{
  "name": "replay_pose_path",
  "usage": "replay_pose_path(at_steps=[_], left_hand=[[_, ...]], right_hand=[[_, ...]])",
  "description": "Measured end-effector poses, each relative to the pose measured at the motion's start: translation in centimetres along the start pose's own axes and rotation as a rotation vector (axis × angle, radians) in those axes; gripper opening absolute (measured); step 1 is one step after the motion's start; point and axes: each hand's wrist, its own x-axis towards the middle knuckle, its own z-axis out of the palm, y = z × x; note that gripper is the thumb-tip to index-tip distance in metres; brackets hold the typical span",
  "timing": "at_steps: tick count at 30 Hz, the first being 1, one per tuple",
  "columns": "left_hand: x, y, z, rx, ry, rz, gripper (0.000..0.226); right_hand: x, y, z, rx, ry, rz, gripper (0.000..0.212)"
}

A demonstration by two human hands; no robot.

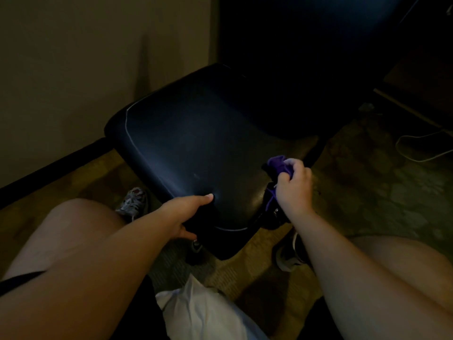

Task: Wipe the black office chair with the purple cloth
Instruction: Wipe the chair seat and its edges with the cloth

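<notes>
Dim room, seen from above: my left hand [186,213] grips the front edge of the black office chair [193,143], thumb pressed flat on top of the seat, fingers curled under its rim. My right hand [294,190] is closed tight around the bunched purple cloth [278,164] at the seat's right edge; in this light I cannot tell whether cloth meets upholstery. A grey sneaker [133,201] rests on the patterned carpet [392,192] just left of the seat's front.
</notes>
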Motion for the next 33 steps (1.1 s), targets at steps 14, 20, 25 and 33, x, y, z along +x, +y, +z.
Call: replay_pose_path(at_steps=[14, 20, 25, 33], left_hand=[[1.2, -1.0, 5.8, -0.222, 0.001, -0.025, 0.071], [-0.2, -1.4, 3.7, -0.296, -0.289, 0.049, 0.041], [-0.7, -2.7, 2.5, -0.036, -0.275, 0.102, 0.038], [-1.5, -1.9, 2.3, 0.842, -0.249, 0.301, 0.036]], right_hand=[[-14.8, -0.3, 1.8, -0.06, 0.026, -0.057, 0.028], [-17.5, 0.0, 3.0, 0.002, 0.055, 0.013, 0.033], [-16.3, -1.1, 4.1, 0.172, 0.191, 0.248, 0.036], [-9.7, 0.6, 0.6, 0.18, 0.355, 0.447, 0.031]])
